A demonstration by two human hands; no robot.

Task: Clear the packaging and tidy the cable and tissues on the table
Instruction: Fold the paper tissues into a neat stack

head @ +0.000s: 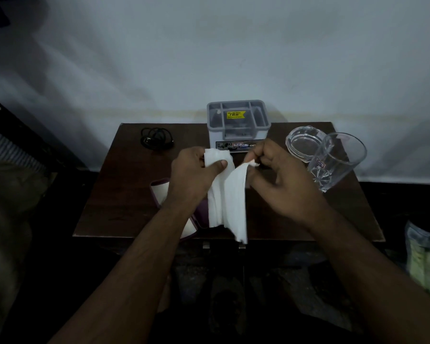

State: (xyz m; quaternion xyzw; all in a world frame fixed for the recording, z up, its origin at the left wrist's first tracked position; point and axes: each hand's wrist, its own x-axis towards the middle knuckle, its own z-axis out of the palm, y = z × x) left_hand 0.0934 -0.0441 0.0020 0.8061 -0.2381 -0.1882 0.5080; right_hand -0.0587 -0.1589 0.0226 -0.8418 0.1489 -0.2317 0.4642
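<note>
Both my hands hold white tissues (227, 197) above the middle of the dark wooden table (124, 194). My left hand (196, 172) grips the upper left edge of the tissues with thumb over the sheet. My right hand (278, 177) pinches the upper right corner. The sheets hang down to the table's front edge. A purple-and-white packet (160, 192) lies partly hidden under my left wrist. A coiled black cable (156, 140) lies at the table's back left.
A grey plastic organiser box (238, 125) with a yellow price sticker stands at the back centre against the wall. A glass ashtray (303, 142) and a tall drinking glass (338, 160) stand at the right. A plastic bag (425, 259) sits off the table, lower right.
</note>
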